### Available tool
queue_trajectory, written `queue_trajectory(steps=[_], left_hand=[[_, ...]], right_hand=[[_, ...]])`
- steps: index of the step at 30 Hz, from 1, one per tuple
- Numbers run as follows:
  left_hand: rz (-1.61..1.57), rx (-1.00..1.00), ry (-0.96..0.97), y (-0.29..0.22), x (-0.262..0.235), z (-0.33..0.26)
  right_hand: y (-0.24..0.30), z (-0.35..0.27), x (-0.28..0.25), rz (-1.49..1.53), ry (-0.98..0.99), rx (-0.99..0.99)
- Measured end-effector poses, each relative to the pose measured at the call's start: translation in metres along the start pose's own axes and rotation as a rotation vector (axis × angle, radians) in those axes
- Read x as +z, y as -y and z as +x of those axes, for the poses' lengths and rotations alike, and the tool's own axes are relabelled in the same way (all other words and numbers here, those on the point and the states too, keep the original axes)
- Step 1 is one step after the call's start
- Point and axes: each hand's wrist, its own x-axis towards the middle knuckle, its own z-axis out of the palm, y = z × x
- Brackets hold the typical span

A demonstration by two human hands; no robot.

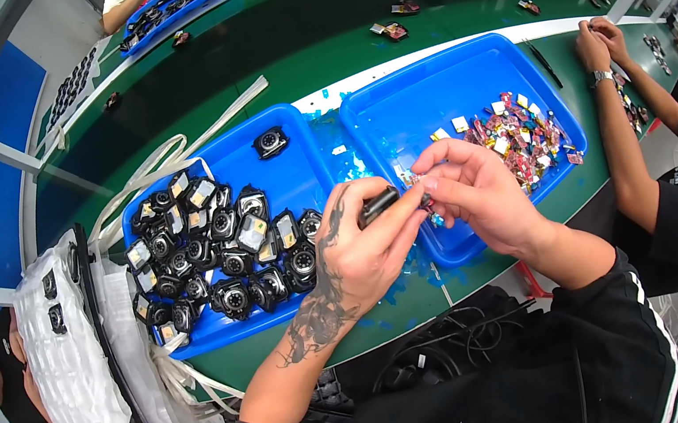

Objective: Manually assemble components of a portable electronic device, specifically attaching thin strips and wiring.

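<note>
My left hand (362, 243), on a tattooed forearm, is closed around a dark, smooth-ended object (378, 204); most of it is hidden, so its kind is unclear. My right hand (479, 192) meets it fingertip to fingertip, thumb and index finger pinched on a small electronic part (428, 204) with a bit of blue below. Both hands are over the gap between two blue trays. Black watch cases (223, 224), several with round backs showing, are heaped in the left tray (298, 129). Small red, white and yellow circuit parts (516, 141) lie in the right tray (415, 73).
Tweezers (543, 63) lie right of the right tray. White straps (169, 159) and a bubble-wrapped stack (66, 347) are at the left. Beyond runs a green conveyor (310, 37) with scattered parts (391, 31). A co-worker's hands (600, 42) work at the right.
</note>
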Motion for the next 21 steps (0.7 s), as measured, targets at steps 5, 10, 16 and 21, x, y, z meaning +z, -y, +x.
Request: queue_trajectory(steps=[5,10,16,21], left_hand=[[-0.24,-0.186,0.019,-0.001,0.003,-0.005],[-0.495,-0.423,0.117,0.0,0.0,-0.003],[-0.287,-0.371,0.043,0.0,0.001,-0.003],[-0.234,-0.311,0.017,0.001,0.002,-0.004]], right_hand=[[-0.004,0.002,0.002,-0.055,-0.012,-0.036],[-0.005,0.005,-0.002,-0.042,0.003,-0.033],[-0.007,0.006,-0.001,0.017,0.004,0.013],[-0.011,0.006,-0.004,0.072,0.016,-0.011]])
